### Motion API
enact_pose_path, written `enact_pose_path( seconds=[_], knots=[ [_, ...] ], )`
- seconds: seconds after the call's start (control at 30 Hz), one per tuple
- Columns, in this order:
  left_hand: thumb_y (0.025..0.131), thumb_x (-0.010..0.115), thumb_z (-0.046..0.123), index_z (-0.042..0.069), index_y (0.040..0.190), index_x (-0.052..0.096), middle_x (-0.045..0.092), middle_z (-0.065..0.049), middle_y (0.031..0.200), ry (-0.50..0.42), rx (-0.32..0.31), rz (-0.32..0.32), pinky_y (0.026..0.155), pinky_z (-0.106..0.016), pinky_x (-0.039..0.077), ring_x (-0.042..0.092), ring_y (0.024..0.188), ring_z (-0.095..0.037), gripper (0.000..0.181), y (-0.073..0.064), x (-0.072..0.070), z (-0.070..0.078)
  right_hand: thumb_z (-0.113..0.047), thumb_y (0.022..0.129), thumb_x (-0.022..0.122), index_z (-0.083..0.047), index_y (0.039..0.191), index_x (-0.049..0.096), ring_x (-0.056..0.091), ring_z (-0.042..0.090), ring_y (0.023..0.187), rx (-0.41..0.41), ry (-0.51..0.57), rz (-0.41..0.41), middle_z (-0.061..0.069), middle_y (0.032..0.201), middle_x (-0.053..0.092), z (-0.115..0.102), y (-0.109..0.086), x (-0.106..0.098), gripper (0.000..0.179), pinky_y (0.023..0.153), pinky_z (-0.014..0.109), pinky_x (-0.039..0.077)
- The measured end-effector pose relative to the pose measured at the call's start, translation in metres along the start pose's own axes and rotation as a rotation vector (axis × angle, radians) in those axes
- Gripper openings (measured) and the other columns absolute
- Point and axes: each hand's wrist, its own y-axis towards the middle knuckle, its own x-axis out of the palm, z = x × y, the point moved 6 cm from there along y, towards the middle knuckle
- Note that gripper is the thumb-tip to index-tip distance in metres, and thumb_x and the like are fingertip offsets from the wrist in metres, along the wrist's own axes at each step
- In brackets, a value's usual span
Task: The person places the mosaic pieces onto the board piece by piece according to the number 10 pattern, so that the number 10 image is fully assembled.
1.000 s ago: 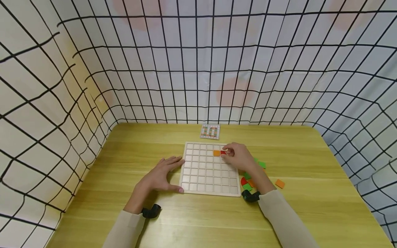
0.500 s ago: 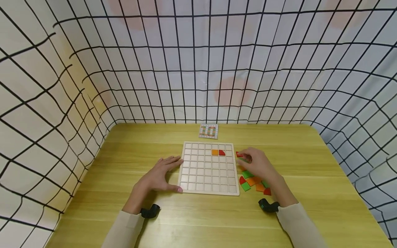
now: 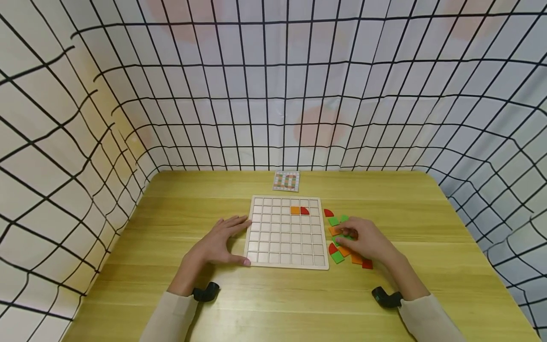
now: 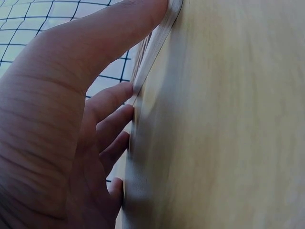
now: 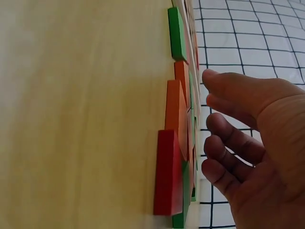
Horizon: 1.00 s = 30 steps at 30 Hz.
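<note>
A pale wooden board (image 3: 286,232) with a grid of square cells lies on the table. Two tiles sit side by side near its upper right: an orange square tile (image 3: 295,210) and a red quarter-circle tile (image 3: 305,210). My left hand (image 3: 219,241) rests at the board's left edge, thumb by the lower corner and fingers spread. To the right of the board, my right hand (image 3: 363,238) hovers low over a cluster of loose tiles, fingers loosely bent. In the right wrist view nothing shows between those fingers, and a red tile (image 5: 164,174) stands out nearest the camera.
Beyond the board lies a small card (image 3: 286,181) printed with a coloured grid pattern. Another red quarter-circle tile (image 3: 328,213) lies near the board's right edge, above a green tile (image 3: 337,257) and several others. Black-lined white netting or cloth walls surround the table (image 3: 273,304).
My right hand has left the red tile on the board, passed the red tile beside it, and moved right and nearer over the loose tiles. My left hand stays at the board's edge.
</note>
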Motion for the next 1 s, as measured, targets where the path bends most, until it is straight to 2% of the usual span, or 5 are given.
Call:
enact_pose_path(
  seconds=[0.13,0.33,0.67,0.87,1.0],
  knots=[
    [0.07,0.085,0.067,0.019,0.16,0.04,0.033,-0.007,0.168,0.002,0.003,0.008,0.126,-0.068,0.012,0.026,0.157,-0.037,0.112,0.0,0.0,-0.001,-0.025,0.091,0.081,-0.017,0.114,0.078,0.054,0.014,0.083,0.013,0.004,0.001,-0.01,0.089,0.061,0.001,0.0,0.002,0.025,0.076,0.029,0.05],
    [0.07,0.085,0.067,0.02,0.161,0.039,0.033,-0.006,0.169,0.005,0.001,0.006,0.127,-0.066,0.011,0.025,0.157,-0.036,0.113,-0.001,-0.001,-0.001,-0.029,0.093,0.079,-0.015,0.111,0.077,0.052,0.015,0.081,0.031,0.01,0.038,-0.007,0.088,0.061,0.004,0.011,0.004,0.023,0.072,0.028,0.046],
    [0.07,0.085,0.067,0.019,0.16,0.04,0.034,-0.007,0.168,0.009,0.009,0.009,0.126,-0.068,0.012,0.026,0.157,-0.037,0.112,-0.001,0.0,-0.002,-0.03,0.095,0.076,-0.006,0.113,0.075,0.052,0.021,0.079,0.163,0.053,0.16,0.006,0.09,0.063,0.006,0.038,0.003,0.03,0.07,0.032,0.044],
    [0.07,0.085,0.067,0.019,0.16,0.04,0.034,-0.006,0.168,0.01,0.007,0.003,0.126,-0.067,0.012,0.026,0.157,-0.037,0.112,-0.001,0.001,-0.003,-0.038,0.092,0.078,-0.003,0.112,0.075,0.052,0.024,0.082,0.216,0.021,0.185,0.009,0.09,0.06,0.008,0.051,0.009,0.041,0.07,0.033,0.042],
    [0.071,0.085,0.067,0.018,0.16,0.04,0.034,-0.006,0.168,0.005,0.007,0.001,0.126,-0.068,0.012,0.025,0.157,-0.038,0.111,0.0,0.001,-0.003,-0.038,0.09,0.08,-0.004,0.11,0.075,0.054,0.025,0.085,0.247,-0.002,0.195,0.01,0.094,0.062,0.011,0.054,0.009,0.04,0.074,0.034,0.045]
  ],
)
